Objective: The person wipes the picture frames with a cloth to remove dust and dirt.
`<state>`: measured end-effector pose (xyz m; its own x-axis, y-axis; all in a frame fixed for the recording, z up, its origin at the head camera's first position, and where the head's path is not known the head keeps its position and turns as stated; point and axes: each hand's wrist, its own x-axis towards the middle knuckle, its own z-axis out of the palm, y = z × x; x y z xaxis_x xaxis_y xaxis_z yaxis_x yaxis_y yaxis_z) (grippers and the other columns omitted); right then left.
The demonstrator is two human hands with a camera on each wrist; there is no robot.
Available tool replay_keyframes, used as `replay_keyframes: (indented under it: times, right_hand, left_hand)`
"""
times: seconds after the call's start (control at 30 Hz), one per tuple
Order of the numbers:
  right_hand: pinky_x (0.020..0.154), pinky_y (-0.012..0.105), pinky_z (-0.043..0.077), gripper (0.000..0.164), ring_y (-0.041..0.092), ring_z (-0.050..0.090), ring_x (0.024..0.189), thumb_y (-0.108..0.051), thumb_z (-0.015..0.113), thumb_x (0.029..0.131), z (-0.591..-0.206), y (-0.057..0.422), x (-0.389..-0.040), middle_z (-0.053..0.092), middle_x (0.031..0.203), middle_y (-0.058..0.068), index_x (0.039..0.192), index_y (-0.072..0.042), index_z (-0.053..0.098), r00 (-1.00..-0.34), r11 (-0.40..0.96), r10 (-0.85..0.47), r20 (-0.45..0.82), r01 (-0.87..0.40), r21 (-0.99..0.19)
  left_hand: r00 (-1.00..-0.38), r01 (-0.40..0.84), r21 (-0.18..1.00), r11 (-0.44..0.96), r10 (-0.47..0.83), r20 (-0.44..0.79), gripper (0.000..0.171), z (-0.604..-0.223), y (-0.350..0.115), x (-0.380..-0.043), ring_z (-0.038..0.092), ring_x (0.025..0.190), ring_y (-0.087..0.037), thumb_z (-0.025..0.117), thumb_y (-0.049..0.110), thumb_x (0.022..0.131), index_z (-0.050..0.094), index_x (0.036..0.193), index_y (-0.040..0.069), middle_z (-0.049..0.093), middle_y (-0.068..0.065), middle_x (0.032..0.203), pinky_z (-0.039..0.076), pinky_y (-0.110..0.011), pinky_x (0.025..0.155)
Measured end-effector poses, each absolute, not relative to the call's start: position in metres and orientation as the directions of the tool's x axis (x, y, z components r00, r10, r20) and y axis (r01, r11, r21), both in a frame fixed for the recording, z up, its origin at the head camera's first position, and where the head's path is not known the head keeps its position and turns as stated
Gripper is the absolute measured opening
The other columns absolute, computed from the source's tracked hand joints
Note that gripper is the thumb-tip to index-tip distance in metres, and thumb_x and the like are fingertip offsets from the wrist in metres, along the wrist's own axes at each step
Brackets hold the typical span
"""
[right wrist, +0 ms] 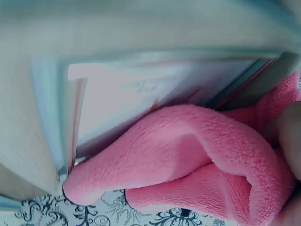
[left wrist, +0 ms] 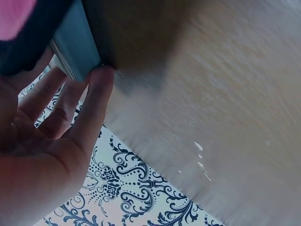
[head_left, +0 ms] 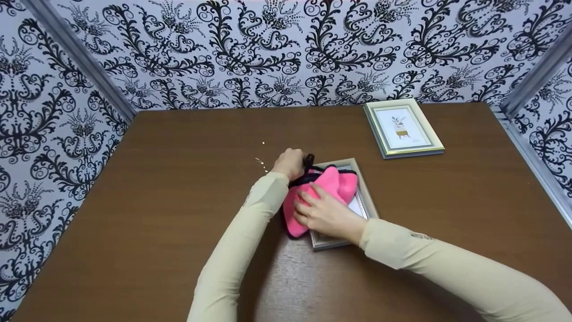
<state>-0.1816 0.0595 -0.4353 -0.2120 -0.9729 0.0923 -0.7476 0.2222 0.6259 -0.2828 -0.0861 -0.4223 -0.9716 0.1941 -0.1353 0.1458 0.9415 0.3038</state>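
Observation:
A pink plush cloth with black edging (head_left: 342, 183) lies bunched over a light picture frame (head_left: 368, 194) on the table. My right hand (head_left: 330, 215) grips the cloth from above, fingers curled into it. At the frame's far left side is my left hand (head_left: 289, 163), beside the cloth's black edging. The left wrist view shows its fingers and thumb around a corner of the frame (left wrist: 81, 47). In the right wrist view, folds of the cloth (right wrist: 188, 136) cover part of the white picture (right wrist: 122, 106) inside the frame.
Another framed picture (head_left: 402, 127), showing a small animal drawing, lies at the back right of the brown table (head_left: 178, 214). Small pale marks (head_left: 260, 162) dot the tabletop left of the hands. Patterned walls (head_left: 268, 53) enclose the back and sides.

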Motion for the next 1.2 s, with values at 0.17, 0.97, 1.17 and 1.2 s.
replay_keyframes:
  times: [0.17, 0.97, 1.17, 1.2]
  right_hand:
    - [0.095, 0.047, 0.043, 0.024, 0.027, 0.053, 0.115, -0.027, 0.064, 0.090, -0.434, 0.059, -0.180, 0.064, 0.118, -0.003, 0.113, -0.029, 0.071, -0.163, 0.163, -0.985, 0.060, -0.750, 0.641]
    - [0.094, 0.038, 0.045, 0.022, 0.019, 0.054, 0.113, -0.026, 0.068, 0.084, -0.435, 0.076, -0.172, 0.064, 0.114, -0.008, 0.106, -0.029, 0.071, -0.019, 0.106, -0.986, 0.164, -0.837, 0.537]
    - [0.090, 0.038, 0.045, 0.022, 0.020, 0.054, 0.113, -0.024, 0.071, 0.084, -0.436, 0.073, -0.182, 0.064, 0.115, -0.006, 0.105, -0.029, 0.070, -0.084, 0.174, -0.977, 0.197, -0.845, 0.505]
    - [0.090, 0.037, 0.045, 0.023, 0.021, 0.054, 0.113, -0.025, 0.071, 0.083, -0.436, 0.074, -0.180, 0.064, 0.116, -0.005, 0.106, -0.029, 0.070, -0.089, 0.176, -0.977, 0.194, -0.851, 0.495]
  left_hand:
    - [-0.970, 0.161, 0.309, 0.937, 0.208, -0.124, 0.015, -0.422, -0.087, -0.281, 0.064, 0.098, -0.034, 0.065, 0.009, 0.085, 0.073, 0.098, 0.008, 0.068, -0.017, 0.108, 0.052, -0.044, 0.082]
    - [-0.952, 0.226, 0.361, 0.905, 0.284, -0.117, 0.013, -0.423, -0.090, -0.279, 0.064, 0.096, -0.029, 0.074, 0.014, 0.084, 0.073, 0.094, 0.007, 0.070, -0.009, 0.096, 0.050, -0.042, 0.082]
    - [-0.951, 0.238, 0.354, 0.904, 0.291, -0.105, 0.012, -0.424, -0.091, -0.279, 0.064, 0.096, -0.029, 0.069, 0.006, 0.085, 0.073, 0.095, 0.007, 0.069, -0.010, 0.096, 0.050, -0.042, 0.082]
    - [-0.950, 0.243, 0.353, 0.903, 0.295, -0.100, 0.012, -0.425, -0.091, -0.279, 0.064, 0.096, -0.029, 0.069, 0.006, 0.084, 0.073, 0.095, 0.007, 0.069, -0.010, 0.095, 0.051, -0.042, 0.082]
